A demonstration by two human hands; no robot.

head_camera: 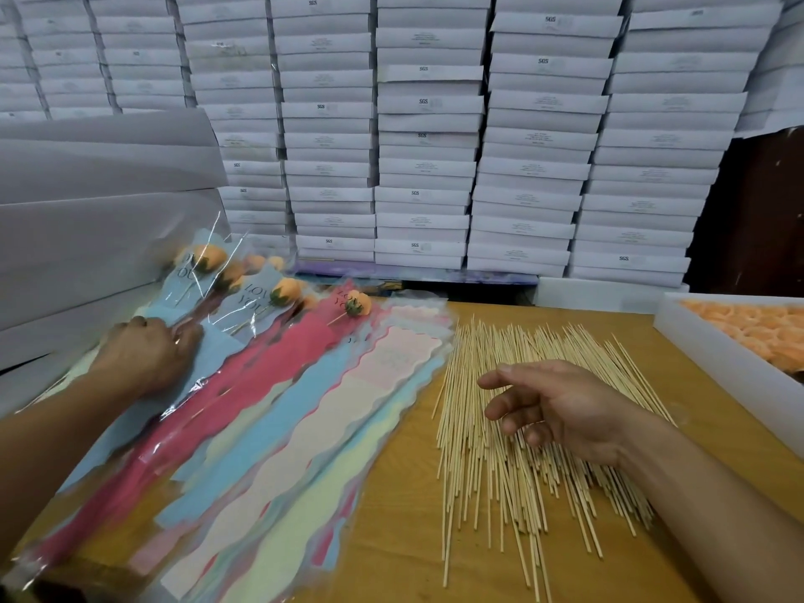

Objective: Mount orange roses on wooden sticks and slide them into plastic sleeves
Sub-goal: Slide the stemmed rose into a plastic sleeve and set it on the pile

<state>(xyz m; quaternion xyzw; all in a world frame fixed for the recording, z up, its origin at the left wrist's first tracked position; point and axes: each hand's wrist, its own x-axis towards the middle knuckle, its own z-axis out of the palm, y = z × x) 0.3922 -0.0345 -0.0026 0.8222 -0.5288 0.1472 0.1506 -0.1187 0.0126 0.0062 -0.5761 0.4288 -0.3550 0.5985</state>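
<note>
Several sleeved orange roses (285,291) on sticks lie at the left of the wooden table (391,493). My left hand (150,352) grips the blue plastic sleeve (182,306) of one sleeved rose. A fan of empty plastic sleeves (313,411) in pink, blue and yellow lies beside them. My right hand (552,406) hovers with relaxed, loosely curled fingers just over a pile of wooden sticks (500,463), holding nothing. Loose orange roses (757,328) fill a white tray (713,354) at the right.
Tall stacks of flat white boxes (426,137) form a wall behind the table. Large white sheets or boxes (100,237) lean at the left. A dark wooden surface (757,219) shows at the far right.
</note>
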